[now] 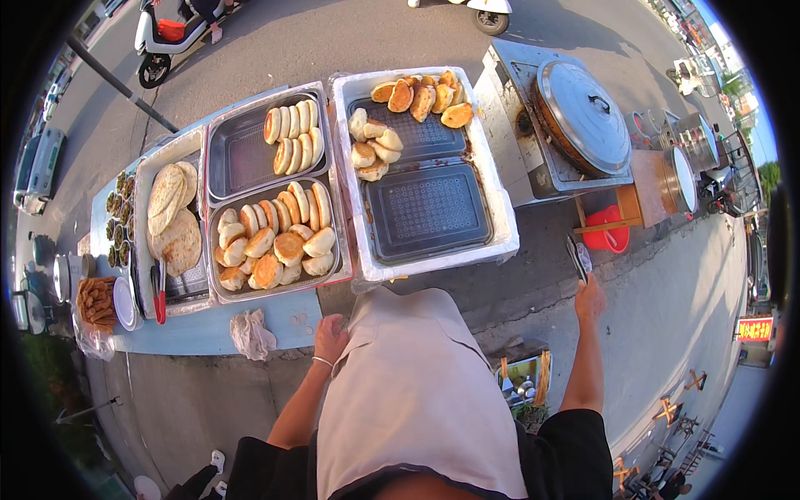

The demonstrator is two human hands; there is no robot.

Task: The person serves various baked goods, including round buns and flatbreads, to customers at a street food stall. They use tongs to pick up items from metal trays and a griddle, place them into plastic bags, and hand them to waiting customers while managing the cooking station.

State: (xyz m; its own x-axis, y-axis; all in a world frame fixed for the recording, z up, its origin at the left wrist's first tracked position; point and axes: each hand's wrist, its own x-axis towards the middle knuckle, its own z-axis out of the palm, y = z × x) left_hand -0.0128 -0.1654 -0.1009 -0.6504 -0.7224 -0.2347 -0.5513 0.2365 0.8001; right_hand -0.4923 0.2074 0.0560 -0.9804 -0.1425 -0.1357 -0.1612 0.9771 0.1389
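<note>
My right hand [590, 300] is held out at the right side, closed around a pair of tongs [576, 259] that points away from me. A bit of clear plastic [584, 256] shows beside the tongs. My left hand [331, 339] hangs by the edge of my beige apron [425, 387], fingers partly hidden; whether it grips anything is unclear. Before me stands a white foam box [431, 265] with dark perforated trays, browned filled buns [422, 100] and paler buns [375, 150]. Left of it, a metal tray [275, 181] holds several round buns [269, 240].
A lidded round griddle [584, 119] stands at the right, with a red bucket [605, 228] below it. Flatbreads [175, 240], red-handled tongs [160, 294], fried dough sticks [95, 303] and a crumpled cloth [252, 333] are at the left. A scooter [169, 44] is on the road.
</note>
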